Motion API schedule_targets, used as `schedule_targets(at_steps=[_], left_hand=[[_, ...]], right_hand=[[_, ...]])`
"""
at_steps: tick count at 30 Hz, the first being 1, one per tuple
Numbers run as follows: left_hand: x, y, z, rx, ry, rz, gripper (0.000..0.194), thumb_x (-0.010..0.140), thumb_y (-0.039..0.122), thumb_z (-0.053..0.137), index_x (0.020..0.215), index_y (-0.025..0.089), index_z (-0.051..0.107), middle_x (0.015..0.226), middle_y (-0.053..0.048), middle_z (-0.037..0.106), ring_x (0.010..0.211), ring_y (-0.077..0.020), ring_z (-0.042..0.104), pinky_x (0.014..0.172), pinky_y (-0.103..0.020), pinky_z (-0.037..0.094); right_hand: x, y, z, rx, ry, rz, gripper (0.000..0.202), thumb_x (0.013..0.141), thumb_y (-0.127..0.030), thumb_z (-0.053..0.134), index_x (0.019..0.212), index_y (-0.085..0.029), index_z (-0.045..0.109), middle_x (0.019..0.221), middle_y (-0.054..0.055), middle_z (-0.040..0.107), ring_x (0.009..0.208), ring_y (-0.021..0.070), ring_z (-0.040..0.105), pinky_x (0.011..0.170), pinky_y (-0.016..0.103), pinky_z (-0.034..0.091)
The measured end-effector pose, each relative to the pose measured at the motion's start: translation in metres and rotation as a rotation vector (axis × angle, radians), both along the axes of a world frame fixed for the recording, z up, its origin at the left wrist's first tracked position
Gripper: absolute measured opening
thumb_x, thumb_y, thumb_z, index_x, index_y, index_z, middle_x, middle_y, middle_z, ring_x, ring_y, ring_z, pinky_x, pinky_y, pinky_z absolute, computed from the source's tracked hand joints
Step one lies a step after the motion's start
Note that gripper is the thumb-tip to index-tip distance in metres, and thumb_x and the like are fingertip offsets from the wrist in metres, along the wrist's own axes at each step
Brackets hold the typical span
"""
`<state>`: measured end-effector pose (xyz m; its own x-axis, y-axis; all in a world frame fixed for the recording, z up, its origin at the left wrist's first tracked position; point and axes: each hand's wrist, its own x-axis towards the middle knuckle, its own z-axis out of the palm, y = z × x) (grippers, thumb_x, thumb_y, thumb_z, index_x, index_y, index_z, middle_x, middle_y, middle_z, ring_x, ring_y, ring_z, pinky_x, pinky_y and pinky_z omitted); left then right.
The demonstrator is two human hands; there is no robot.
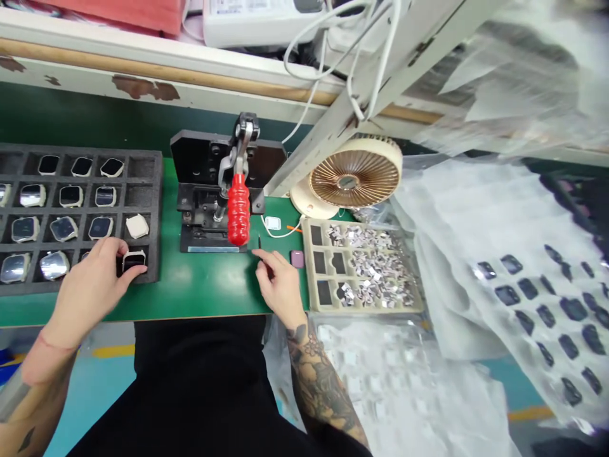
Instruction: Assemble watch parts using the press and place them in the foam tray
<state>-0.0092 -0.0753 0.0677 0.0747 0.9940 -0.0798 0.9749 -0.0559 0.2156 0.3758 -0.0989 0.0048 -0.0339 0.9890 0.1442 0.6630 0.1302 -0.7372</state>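
Fingertips of the left hand (92, 279) pinch a smartwatch case (134, 259) in the corner cell of the foam tray (152, 190); lifting it straight avoids snagging. Right hand (280, 284) rests loosely open, empty, on the green bench (204, 282) below the toggle-clamp fixture (223, 190).

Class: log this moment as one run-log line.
left hand: on watch case in foam tray | right hand: resting on green mat, near toggle press

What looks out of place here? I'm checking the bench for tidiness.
In the black foam tray, one watch case lies face down and askew, unlike its neighbours. Small silvery parts lie heaped loosely across the beige tray.
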Motion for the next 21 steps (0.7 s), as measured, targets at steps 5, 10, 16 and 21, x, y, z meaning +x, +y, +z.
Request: schedule_targets(at_steps=[5,10,16,21], left_hand=[[0.029,-0.017,-0.001,0.215,-0.541,0.242,0.035,0.098,0.048,0.076,0.127,0.029,0.068,0.093,0.000,0.070,0.073,-0.0218,0.065,0.073,-0.040,0.056],[0.097,-0.020,-0.017,0.164,-0.964,0.014,0.018,0.099,0.037,0.079,0.111,0.025,0.085,0.105,-0.006,0.071,0.081,-0.0165,0.069,0.068,-0.028,0.059],[0.146,-0.018,-0.055,-0.302,-1.571,0.092,0.042,0.097,0.048,0.082,0.123,0.015,0.076,0.094,-0.011,0.079,0.065,-0.0198,0.074,0.053,-0.027,0.058],[0.158,-0.022,-0.064,-0.223,-1.715,0.219,0.043,0.095,0.038,0.087,0.128,0.018,0.067,0.106,-0.010,0.078,0.077,-0.0219,0.080,0.061,-0.027,0.064]], right_hand=[[0.004,-0.013,0.008,0.084,0.512,0.008,0.036,0.108,-0.035,0.062,0.142,-0.025,0.067,0.097,0.004,0.062,0.084,0.0208,0.063,0.076,0.036,0.056],[-0.026,-0.009,0.023,0.423,0.394,-0.229,0.016,0.108,-0.030,0.063,0.107,-0.025,0.078,0.084,0.005,0.067,0.078,0.0235,0.066,0.076,0.043,0.057],[-0.051,-0.007,0.029,0.382,0.533,-0.162,0.016,0.109,-0.029,0.061,0.116,-0.026,0.075,0.094,0.008,0.073,0.077,0.0261,0.073,0.067,0.045,0.064],[-0.057,-0.016,0.015,0.284,0.632,-0.046,0.023,0.108,-0.019,0.064,0.122,-0.029,0.078,0.118,0.010,0.078,0.110,0.0312,0.077,0.094,0.057,0.068]])
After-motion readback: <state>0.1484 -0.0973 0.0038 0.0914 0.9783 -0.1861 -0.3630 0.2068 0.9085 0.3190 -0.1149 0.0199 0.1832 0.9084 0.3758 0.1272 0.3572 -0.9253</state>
